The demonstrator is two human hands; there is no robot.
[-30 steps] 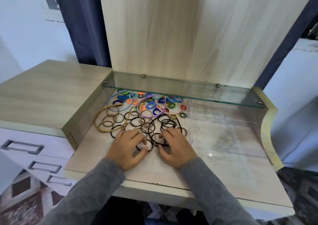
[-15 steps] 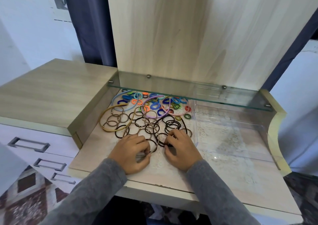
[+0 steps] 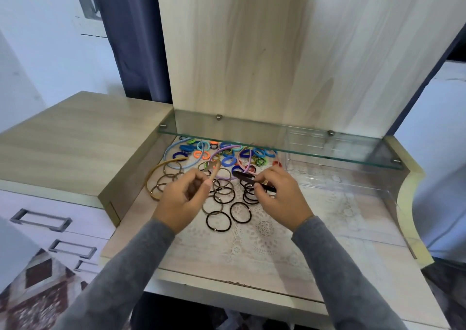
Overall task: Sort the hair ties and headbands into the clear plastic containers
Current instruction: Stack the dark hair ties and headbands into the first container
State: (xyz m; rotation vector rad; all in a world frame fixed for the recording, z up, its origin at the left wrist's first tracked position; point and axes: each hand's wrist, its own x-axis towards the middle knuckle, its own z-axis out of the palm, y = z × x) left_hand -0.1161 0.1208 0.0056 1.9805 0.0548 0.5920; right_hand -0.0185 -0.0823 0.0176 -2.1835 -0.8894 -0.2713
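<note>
A heap of hair ties and headbands lies on the desk under the glass shelf: black and brown elastic rings (image 3: 219, 220) in front, small coloured ties (image 3: 228, 160) behind, a tan headband (image 3: 151, 178), a light blue headband (image 3: 169, 150) and a lilac headband (image 3: 222, 177). My left hand (image 3: 181, 198) is lifted off the desk and pinches a thin brown headband (image 3: 214, 170). My right hand (image 3: 280, 196) pinches a black headband (image 3: 245, 176). A clear plastic container (image 3: 338, 175) stands to the right of the heap.
A glass shelf (image 3: 277, 138) juts out low over the back of the heap and the container. A raised wooden cabinet top (image 3: 75, 138) borders the desk on the left, with drawers (image 3: 42, 220) below. A lace mat (image 3: 264, 228) covers the desk.
Both hands have come up off the heap. The left now pinches a brown headband and the right a black one, lifted from among the rings. The camera has tilted slightly.
</note>
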